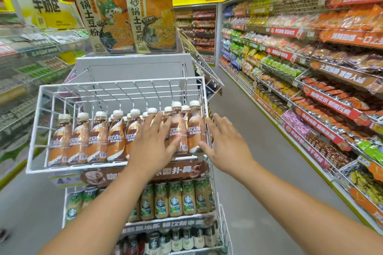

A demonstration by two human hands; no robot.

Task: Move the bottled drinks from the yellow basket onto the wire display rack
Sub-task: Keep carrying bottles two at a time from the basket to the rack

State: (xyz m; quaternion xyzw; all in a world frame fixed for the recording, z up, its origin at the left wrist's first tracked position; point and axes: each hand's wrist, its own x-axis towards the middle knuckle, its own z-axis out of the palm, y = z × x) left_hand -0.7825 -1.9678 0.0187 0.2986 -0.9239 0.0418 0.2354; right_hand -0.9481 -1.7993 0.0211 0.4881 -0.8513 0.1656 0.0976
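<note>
A white wire display rack point(116, 87) stands in front of me in the head view. Its top tier holds a row of several brown coffee bottles point(97, 138) with white caps, all upright. My left hand point(152, 141) lies flat with straight fingers against the bottles near the right end of the row. My right hand point(224, 145) is open with spread fingers at the rack's right front corner, its thumb by the rightmost bottle point(194, 130). Neither hand holds a bottle. No yellow basket is in view.
The rack's lower tiers carry green-label bottles point(178, 198) and dark bottles point(176, 240). Two large noodle packs point(132, 20) stand on top behind. Snack shelves point(310, 89) line the right side of a grey aisle floor point(259, 172); more shelves point(22, 80) run along the left.
</note>
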